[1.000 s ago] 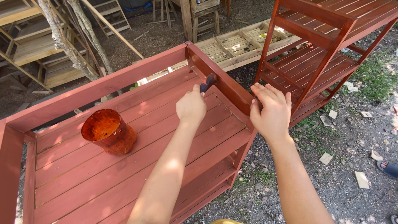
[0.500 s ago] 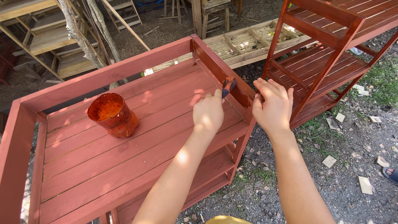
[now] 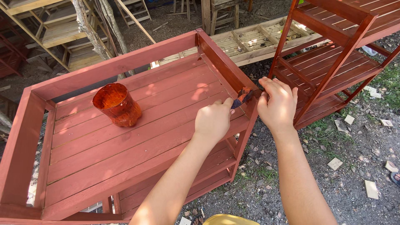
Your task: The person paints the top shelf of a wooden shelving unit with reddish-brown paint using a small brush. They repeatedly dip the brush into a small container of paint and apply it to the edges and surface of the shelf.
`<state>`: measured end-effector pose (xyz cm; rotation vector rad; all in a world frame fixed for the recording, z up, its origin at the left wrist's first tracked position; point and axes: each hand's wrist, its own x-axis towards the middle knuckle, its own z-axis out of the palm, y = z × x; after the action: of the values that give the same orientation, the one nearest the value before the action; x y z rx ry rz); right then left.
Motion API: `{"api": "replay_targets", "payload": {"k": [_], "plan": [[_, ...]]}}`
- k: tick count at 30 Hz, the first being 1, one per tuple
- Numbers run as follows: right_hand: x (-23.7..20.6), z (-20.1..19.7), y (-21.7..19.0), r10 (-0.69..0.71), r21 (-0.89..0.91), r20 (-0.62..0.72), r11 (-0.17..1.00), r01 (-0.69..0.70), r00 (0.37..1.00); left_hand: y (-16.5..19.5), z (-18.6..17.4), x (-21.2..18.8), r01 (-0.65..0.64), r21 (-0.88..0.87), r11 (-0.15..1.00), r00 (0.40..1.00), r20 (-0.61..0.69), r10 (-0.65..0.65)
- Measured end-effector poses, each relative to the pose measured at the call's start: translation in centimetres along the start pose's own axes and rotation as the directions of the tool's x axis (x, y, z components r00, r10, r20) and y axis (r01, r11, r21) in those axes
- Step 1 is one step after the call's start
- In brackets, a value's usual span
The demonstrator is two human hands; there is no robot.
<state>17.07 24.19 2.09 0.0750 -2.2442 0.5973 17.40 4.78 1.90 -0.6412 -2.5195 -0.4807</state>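
Note:
A red-brown slatted wooden rack (image 3: 125, 137) lies flat in front of me, its raised rail (image 3: 221, 62) running along the right side. My left hand (image 3: 214, 118) grips a small paintbrush (image 3: 242, 96) whose bristles touch the inner face of that rail near its front corner. My right hand (image 3: 277, 104) rests on the outer edge of the same rail, fingers curled over it, just right of the brush. A paint-stained orange cup (image 3: 116, 104) stands upright on the slats to the left.
A second red-brown shelf unit (image 3: 333, 54) stands at the right. A bare wooden pallet (image 3: 258, 39) lies behind the rack. Unpainted wooden frames (image 3: 54, 29) and a thin tree trunk (image 3: 89, 29) are at the back left. Gravel with wood scraps (image 3: 335, 163) covers the ground at right.
My left hand has slid the brush along the rail toward the front corner. My right hand has moved down with it along the rail's outer edge.

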Motion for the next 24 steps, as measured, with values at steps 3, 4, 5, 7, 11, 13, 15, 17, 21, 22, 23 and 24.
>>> {"api": "replay_targets", "payload": {"k": [3,4,5,7,11,13,15,17,21,22,23,24], "plan": [[0.0,-0.1,-0.1,-0.009,0.01,0.01,1.0,0.009,1.0,-0.8,-1.1,-0.7,-0.035,0.029,0.999,0.998,-0.058,0.037],[0.1,0.0,-0.2,-0.013,0.013,0.012,1.0,0.013,1.0,-1.1,-1.2,-0.7,-0.035,0.009,0.999,0.997,-0.063,0.035],[0.1,0.0,-0.2,-0.017,0.014,0.012,1.0,0.017,1.0,-1.4,-1.3,-0.7,-0.034,-0.01,0.999,0.997,-0.066,0.033],[0.3,0.3,-0.4,-0.025,0.015,0.01,1.0,0.024,1.0,-2.0,-1.2,-0.3,0.005,-0.022,1.0,0.999,-0.038,-0.006],[0.7,0.6,-0.6,-0.041,-0.006,0.013,0.999,0.041,0.999,-3.3,-0.4,1.3,0.025,0.021,0.999,0.997,-0.08,-0.023],[1.3,0.8,-0.7,-0.062,-0.028,0.003,0.998,0.063,0.998,-4.1,-0.3,2.9,0.063,0.014,0.998,0.998,-0.026,-0.063],[1.6,0.9,-1.0,-0.064,-0.044,0.002,0.997,0.064,0.998,-4.8,-0.2,4.8,0.195,-0.013,0.981,0.961,0.2,-0.189],[2.5,1.3,-1.3,-0.079,-0.055,-0.007,0.995,0.078,0.997,-5.6,-0.3,6.5,0.223,0.022,0.975,0.944,0.244,-0.222],[3.3,2.0,-1.8,-0.1,-0.066,-0.008,0.993,0.1,0.995,-7.8,-0.1,8.5,0.245,0.049,0.968,0.937,0.245,-0.25],[3.4,2.2,-1.9,-0.104,-0.068,-0.009,0.992,0.103,0.995,-8.4,0.1,9.1,0.234,0.048,0.971,0.944,0.228,-0.239],[3.6,2.4,-1.9,-0.103,-0.066,-0.015,0.993,0.102,0.995,-8.9,0.4,9.7,0.223,0.047,0.974,0.951,0.209,-0.228],[3.8,2.7,-2.0,-0.103,-0.062,-0.024,0.993,0.101,0.994,-9.5,0.5,10.4,0.211,0.048,0.976,0.958,0.188,-0.217]]}}
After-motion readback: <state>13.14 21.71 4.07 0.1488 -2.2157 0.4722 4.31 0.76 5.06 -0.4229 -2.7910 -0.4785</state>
